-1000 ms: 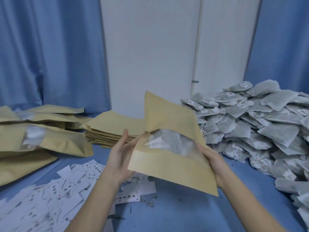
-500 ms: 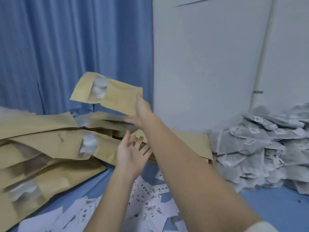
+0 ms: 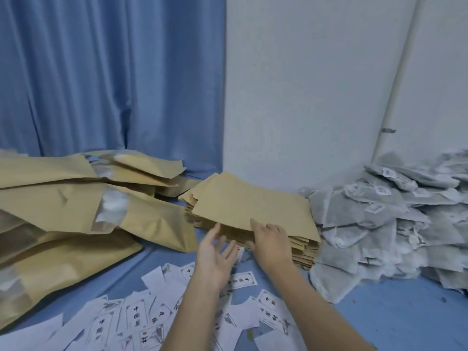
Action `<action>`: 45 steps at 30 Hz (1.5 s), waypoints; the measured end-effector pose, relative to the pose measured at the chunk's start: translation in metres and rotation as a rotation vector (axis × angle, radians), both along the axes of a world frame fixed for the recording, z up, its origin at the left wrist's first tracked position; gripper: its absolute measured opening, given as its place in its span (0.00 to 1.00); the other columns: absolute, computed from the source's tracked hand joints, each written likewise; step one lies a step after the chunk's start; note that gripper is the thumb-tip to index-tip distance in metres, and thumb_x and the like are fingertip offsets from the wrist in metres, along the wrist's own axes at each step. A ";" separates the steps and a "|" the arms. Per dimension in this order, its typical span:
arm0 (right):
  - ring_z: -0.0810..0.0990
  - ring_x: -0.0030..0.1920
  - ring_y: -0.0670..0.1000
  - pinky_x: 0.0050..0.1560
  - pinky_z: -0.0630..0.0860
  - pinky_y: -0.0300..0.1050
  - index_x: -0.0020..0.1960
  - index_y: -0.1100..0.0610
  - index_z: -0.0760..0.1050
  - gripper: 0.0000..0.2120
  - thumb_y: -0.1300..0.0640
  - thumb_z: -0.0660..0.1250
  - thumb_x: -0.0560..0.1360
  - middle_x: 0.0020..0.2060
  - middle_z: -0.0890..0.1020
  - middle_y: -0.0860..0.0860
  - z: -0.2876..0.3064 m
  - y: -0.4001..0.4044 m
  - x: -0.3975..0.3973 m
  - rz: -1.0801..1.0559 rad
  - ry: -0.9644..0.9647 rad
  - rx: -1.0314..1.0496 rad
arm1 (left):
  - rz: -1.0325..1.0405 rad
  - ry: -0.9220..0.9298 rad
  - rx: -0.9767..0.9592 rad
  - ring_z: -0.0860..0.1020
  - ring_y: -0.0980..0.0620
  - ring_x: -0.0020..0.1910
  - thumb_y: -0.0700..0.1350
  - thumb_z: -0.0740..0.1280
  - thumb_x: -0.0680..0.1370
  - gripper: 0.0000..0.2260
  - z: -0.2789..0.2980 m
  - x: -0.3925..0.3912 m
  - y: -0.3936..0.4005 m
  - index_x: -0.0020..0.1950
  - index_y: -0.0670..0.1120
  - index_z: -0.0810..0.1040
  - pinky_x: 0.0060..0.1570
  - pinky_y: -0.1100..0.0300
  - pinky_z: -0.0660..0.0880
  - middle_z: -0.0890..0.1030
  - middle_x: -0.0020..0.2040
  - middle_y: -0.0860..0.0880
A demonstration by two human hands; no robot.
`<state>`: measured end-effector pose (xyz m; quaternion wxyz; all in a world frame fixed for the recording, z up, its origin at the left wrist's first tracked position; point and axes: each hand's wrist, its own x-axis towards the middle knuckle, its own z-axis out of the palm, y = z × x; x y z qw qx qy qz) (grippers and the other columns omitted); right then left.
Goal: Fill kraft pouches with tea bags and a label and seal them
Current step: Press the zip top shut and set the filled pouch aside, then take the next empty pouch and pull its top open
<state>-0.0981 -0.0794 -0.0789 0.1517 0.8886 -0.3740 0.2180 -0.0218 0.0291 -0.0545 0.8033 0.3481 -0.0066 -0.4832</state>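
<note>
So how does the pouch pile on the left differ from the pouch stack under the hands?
The left pile holds puffed, filled pouches lying loosely at odd angles, clear windows showing; the centre stack holds flat pouches, fairly neatly layered, plain kraft faces up. The left pile is untouched, while the right hand rests on the centre stack's near edge, and the left hand hovers open beside it. Both are kraft pouches on the blue table.

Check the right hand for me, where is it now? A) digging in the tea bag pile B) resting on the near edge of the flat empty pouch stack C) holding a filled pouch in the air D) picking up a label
B: the right hand lies with relaxed fingers on the near edge of the empty pouch stack, holding nothing, away from the tea bag pile and the labels.
</note>
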 end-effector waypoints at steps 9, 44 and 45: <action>0.83 0.38 0.50 0.40 0.77 0.37 0.43 0.58 0.84 0.07 0.64 0.68 0.68 0.37 0.84 0.50 -0.001 0.061 -0.056 0.326 -0.636 -0.326 | -0.045 -0.186 -0.097 0.78 0.38 0.51 0.40 0.60 0.81 0.16 0.020 -0.042 0.002 0.69 0.42 0.67 0.45 0.46 0.79 0.76 0.62 0.39; 0.84 0.39 0.49 0.33 0.78 0.38 0.39 0.61 0.83 0.07 0.65 0.67 0.74 0.39 0.85 0.56 -0.006 0.069 -0.228 0.112 -1.615 1.321 | -0.280 -1.325 0.228 0.69 0.56 0.67 0.49 0.65 0.77 0.19 -0.023 -0.181 0.008 0.69 0.52 0.72 0.68 0.58 0.64 0.73 0.68 0.54; 0.84 0.40 0.49 0.35 0.78 0.38 0.39 0.61 0.83 0.07 0.65 0.68 0.73 0.40 0.85 0.57 -0.005 0.070 -0.226 0.159 -1.596 1.336 | -0.234 -1.255 0.247 0.71 0.56 0.65 0.52 0.67 0.76 0.21 -0.022 -0.183 0.007 0.68 0.52 0.73 0.68 0.56 0.65 0.75 0.66 0.54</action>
